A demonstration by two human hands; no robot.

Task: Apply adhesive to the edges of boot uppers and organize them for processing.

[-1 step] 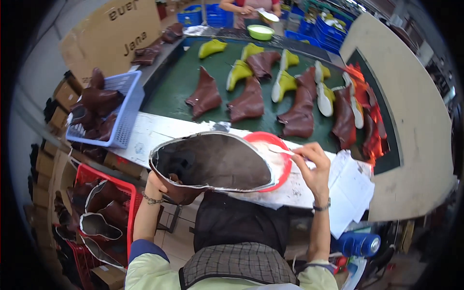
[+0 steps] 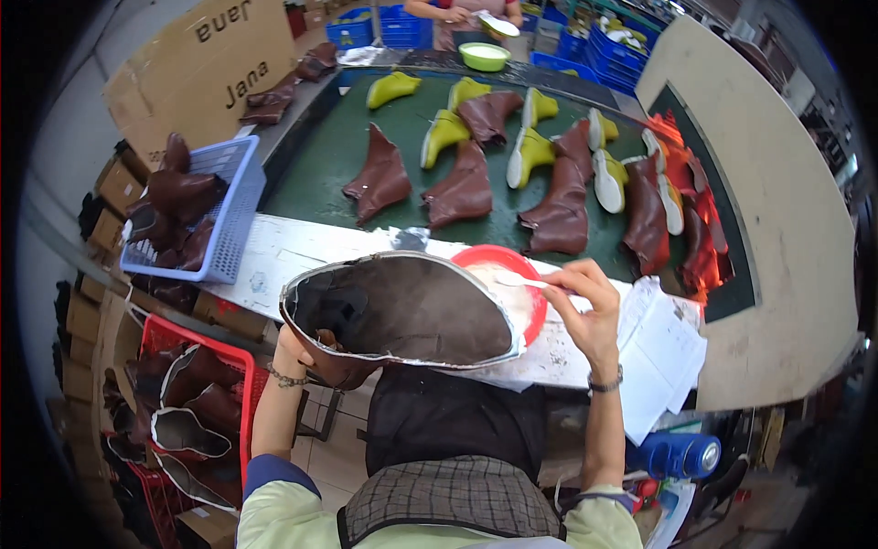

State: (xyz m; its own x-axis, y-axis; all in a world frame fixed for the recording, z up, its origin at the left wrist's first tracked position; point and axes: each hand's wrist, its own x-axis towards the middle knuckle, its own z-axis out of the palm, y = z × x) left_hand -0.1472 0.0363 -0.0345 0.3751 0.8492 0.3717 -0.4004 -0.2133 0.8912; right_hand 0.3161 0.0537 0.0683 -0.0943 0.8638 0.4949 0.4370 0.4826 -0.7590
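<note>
A dark brown boot upper [image 2: 416, 306], its wide opening turned up and edged in white, lies across my lap side of the table. My left hand [image 2: 294, 355] is closed around its left end, the fingers partly hidden under it. In my right hand [image 2: 590, 306] a slim white stick-like tool [image 2: 523, 281] is pinched; its tip is over a red bowl [image 2: 541, 316]. Whitish material coats the inside of the bowl, whose left part is hidden behind the boot upper. What kind of tip the tool has is too small to tell.
On the green belt [image 2: 302, 183] lie several brown boot uppers [image 2: 462, 188] and yellow-green shoe forms [image 2: 530, 157]. Left stand a blue basket [image 2: 242, 206] and a red crate [image 2: 249, 384] of boots. Papers [image 2: 658, 348] and a blue bottle [image 2: 681, 456] are right. A person [image 2: 462, 16] works opposite.
The view has shifted slightly, so the belt's contents appear a little further left and up. Both hands keep their hold, with the tool still over the bowl.
</note>
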